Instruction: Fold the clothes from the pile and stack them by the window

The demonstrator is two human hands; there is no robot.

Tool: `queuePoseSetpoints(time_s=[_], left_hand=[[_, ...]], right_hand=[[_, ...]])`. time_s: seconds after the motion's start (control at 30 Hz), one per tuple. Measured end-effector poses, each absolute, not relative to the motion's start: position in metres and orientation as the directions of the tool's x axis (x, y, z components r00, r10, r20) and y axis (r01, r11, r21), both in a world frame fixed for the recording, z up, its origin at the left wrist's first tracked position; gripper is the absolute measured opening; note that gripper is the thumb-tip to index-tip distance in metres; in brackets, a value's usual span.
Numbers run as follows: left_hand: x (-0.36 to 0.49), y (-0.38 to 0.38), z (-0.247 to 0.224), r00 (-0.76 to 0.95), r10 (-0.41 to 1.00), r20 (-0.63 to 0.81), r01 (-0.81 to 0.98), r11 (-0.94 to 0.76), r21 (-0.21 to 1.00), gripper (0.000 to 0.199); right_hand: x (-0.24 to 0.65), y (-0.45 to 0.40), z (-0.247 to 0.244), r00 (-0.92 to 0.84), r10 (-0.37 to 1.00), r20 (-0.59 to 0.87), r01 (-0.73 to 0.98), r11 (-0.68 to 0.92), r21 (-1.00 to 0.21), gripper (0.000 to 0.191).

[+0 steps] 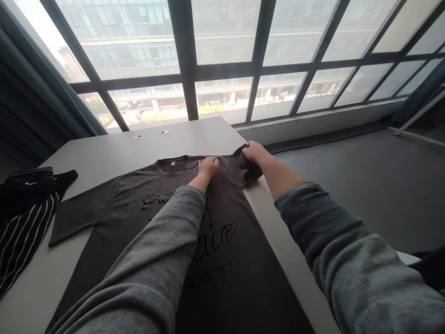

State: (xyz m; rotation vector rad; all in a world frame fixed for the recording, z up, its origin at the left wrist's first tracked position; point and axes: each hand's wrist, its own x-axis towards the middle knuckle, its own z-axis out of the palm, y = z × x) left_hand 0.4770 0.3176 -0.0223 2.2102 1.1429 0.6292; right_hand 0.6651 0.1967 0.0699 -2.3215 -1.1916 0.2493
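On the dark T-shirt (243, 253), both hands (208, 167) (253, 152).

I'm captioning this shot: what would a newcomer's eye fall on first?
The dark T-shirt spread over the white table stands out first, the right hand gripping its sleeve and the left hand on its upper part. Behind it, gridded windows span the view's top; striped dark clothing lies at the left edge.

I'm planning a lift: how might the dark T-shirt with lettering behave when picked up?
The dark T-shirt will probably go floppy: its sleeve bends where the right hand holds it. It may be light for its size, since the fabric looks thin. Rolling seems unlikely, as it lies mostly flat on the table.
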Motion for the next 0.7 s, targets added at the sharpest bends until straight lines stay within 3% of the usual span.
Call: queuePoseSetpoints(time_s=[0.13, 0.3, 0.4, 0.5, 0.6, 0.7], left_hand=[[0.463, 0.335, -0.018, 0.519, 0.833, 0.19, 0.47, -0.464, 0.751, 0.047], [0.439, 0.344, -0.016, 0.484, 0.836, 0.257, 0.364, -0.46, 0.81, 0.044], [0.428, 0.345, -0.015, 0.468, 0.845, 0.26, 0.346, -0.446, 0.825, 0.048], [0.419, 0.341, -0.013, 0.502, 0.827, 0.253, 0.353, -0.463, 0.813, 0.042], [0.413, 0.333, -0.012, 0.621, 0.749, 0.229, 0.365, -0.535, 0.762, 0.032], [0.408, 0.327, -0.011, 0.755, 0.619, 0.215, 0.409, -0.702, 0.583, 0.026]], right_hand=[[0.63, 0.21, 0.092, 0.519, 0.855, -0.002, 0.797, -0.486, -0.358, 0.052], [0.562, 0.216, 0.098, 0.397, 0.915, -0.066, 0.846, -0.393, -0.362, 0.061], [0.526, 0.2, 0.093, 0.208, 0.976, -0.068, 0.902, -0.218, -0.373, 0.065], [0.519, 0.169, 0.084, 0.059, 0.995, 0.083, 0.93, -0.024, -0.367, 0.055], [0.54, 0.135, 0.069, 0.166, 0.956, 0.24, 0.945, -0.085, -0.317, 0.043], [0.565, 0.115, 0.05, 0.276, 0.941, 0.194, 0.936, -0.218, -0.275, 0.036]])
